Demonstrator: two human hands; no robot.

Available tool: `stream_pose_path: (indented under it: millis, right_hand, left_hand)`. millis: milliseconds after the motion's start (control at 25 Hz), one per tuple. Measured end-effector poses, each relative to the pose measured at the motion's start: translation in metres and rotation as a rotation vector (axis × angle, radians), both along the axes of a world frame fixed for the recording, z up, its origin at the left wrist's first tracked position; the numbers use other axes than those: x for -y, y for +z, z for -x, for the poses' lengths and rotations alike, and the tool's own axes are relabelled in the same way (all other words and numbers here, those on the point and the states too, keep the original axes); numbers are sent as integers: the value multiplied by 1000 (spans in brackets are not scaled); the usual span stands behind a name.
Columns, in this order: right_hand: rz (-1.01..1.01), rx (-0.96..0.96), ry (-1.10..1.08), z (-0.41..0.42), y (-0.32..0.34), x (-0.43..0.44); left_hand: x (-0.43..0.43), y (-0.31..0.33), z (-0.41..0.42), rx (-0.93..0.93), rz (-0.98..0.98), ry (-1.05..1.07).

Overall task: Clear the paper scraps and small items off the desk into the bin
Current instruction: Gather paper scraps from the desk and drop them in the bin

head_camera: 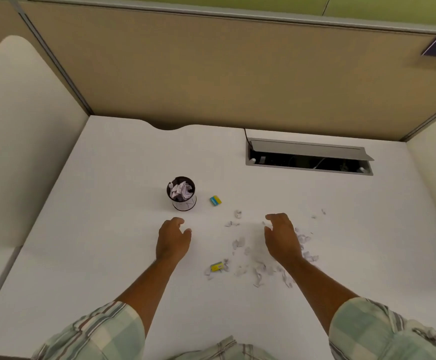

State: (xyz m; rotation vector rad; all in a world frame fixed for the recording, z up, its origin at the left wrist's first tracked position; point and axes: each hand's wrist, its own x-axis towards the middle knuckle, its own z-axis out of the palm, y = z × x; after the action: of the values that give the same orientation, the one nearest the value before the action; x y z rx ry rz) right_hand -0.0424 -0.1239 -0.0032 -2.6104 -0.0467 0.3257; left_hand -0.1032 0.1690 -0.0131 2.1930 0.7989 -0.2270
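A small dark bin [181, 194] stands upright on the white desk [108, 229], filled near the rim with crumpled paper. My left hand [173, 237] hovers just in front of it, fingers loosely curled and holding nothing. My right hand [282, 236] is spread over a scatter of torn paper scraps [261, 271], palm down, fingers apart. A yellow and teal eraser-like block [215, 200] lies right of the bin. A small yellow box [217, 266] lies among the nearer scraps.
An open cable tray [308, 158] with a grey flap is sunk into the desk at the back right. Beige partition panels [211, 74] close off the back and sides. More scraps [318, 214] lie right of my right hand.
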Motion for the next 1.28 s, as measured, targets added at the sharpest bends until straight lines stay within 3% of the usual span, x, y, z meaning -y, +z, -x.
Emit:
stream_pose_path:
  millis: [240, 480, 760, 1280]
  right_hand:
    - [95, -168, -254, 14, -1, 111]
    - [76, -372, -416, 28, -8, 145]
    - [-27, -419, -218, 7, -14, 110]
    - [131, -368, 140, -49, -21, 26]
  left_hand:
    - [58, -7, 0, -99, 0, -183]
    - [96, -13, -15, -171, -38, -226]
    - [123, -11, -48, -282, -123, -355]
    - [150, -11, -87, -241, -106, -555]
